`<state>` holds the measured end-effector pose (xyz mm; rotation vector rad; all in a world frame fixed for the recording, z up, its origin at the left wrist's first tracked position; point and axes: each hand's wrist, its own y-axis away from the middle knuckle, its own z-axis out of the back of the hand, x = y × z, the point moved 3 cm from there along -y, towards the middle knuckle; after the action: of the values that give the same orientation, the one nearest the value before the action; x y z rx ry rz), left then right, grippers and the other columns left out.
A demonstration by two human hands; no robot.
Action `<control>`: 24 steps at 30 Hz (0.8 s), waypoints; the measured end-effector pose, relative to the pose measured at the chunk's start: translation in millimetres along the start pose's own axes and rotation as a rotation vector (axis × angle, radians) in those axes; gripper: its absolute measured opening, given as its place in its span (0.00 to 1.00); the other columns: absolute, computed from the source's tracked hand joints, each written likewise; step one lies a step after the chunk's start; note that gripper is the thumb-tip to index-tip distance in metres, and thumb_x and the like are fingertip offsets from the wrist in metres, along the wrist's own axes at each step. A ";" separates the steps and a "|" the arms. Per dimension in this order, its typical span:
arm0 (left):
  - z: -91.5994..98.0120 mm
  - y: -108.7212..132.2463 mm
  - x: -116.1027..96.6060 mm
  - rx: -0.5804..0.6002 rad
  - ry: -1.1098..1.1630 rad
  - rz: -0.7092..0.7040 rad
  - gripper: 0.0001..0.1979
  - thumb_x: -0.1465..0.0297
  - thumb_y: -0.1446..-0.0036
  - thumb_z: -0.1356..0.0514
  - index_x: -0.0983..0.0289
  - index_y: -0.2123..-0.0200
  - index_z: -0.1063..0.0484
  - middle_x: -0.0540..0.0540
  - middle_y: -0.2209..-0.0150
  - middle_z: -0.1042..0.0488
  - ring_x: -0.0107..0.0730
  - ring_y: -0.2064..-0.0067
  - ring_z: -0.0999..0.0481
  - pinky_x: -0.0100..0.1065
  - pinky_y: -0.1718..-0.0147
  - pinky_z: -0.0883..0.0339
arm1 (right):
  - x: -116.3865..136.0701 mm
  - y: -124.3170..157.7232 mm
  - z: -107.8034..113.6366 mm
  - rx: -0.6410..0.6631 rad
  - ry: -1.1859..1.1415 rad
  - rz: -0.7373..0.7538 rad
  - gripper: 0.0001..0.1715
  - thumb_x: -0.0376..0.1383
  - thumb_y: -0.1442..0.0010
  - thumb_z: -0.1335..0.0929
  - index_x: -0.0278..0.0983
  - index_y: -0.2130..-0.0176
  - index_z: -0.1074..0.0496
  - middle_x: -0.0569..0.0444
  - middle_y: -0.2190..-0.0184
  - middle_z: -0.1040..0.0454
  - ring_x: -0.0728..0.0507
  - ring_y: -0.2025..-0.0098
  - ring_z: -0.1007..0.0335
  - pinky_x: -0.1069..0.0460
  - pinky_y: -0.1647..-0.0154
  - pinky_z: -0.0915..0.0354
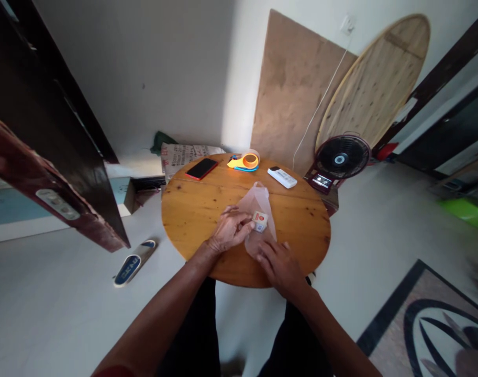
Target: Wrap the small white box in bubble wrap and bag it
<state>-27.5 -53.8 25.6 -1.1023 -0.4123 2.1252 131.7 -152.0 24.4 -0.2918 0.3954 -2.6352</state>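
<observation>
A thin clear plastic bag (258, 201) lies on the round wooden table (191, 209) in front of me. My left hand (231, 229) pinches a small white box with a red mark (259, 220) at the bag's left side. My right hand (278, 264) lies flat with its fingers stretched over the bag's near end, pressing it to the table.
At the table's far side lie a red phone (201, 168), an orange and blue tape dispenser (244, 161) and a white remote (281, 177). A floor fan (342, 156) stands behind. Boards lean on the wall. A dark door (62, 157) hangs left, and a slipper (134, 262) lies on the floor.
</observation>
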 end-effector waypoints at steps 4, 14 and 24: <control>-0.1 0.8 11.0 0.057 0.031 0.167 0.14 0.61 0.43 0.45 0.63 0.67 0.24 0.49 0.77 0.27 0.27 0.74 0.31 0.33 0.61 0.35 | -16.2 -8.0 7.8 0.027 -0.053 -0.185 0.18 0.39 0.32 0.45 0.38 0.58 0.29 0.51 0.66 0.23 0.43 0.66 0.28 0.50 0.65 0.42; 5.3 -1.1 25.6 0.151 0.364 0.481 0.11 0.68 0.52 0.41 0.63 0.66 0.22 0.50 0.71 0.22 0.32 0.68 0.26 0.29 0.69 0.34 | -67.6 -38.1 8.9 0.253 0.119 -0.424 0.11 0.40 0.39 0.37 0.39 0.64 0.28 0.48 0.68 0.23 0.41 0.67 0.28 0.51 0.71 0.43; -6.4 3.6 43.4 0.146 0.311 0.506 0.14 0.70 0.51 0.44 0.64 0.61 0.24 0.47 0.79 0.29 0.26 0.77 0.32 0.28 0.75 0.38 | -62.0 -53.8 13.2 0.066 -0.218 -0.137 0.32 0.39 0.46 0.32 0.43 0.42 0.36 0.50 0.48 0.28 0.40 0.53 0.29 0.47 0.56 0.33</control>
<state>-41.1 -25.9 -5.7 -1.5388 0.1880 2.2996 167.5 -80.0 45.6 -0.5971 0.2233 -2.7050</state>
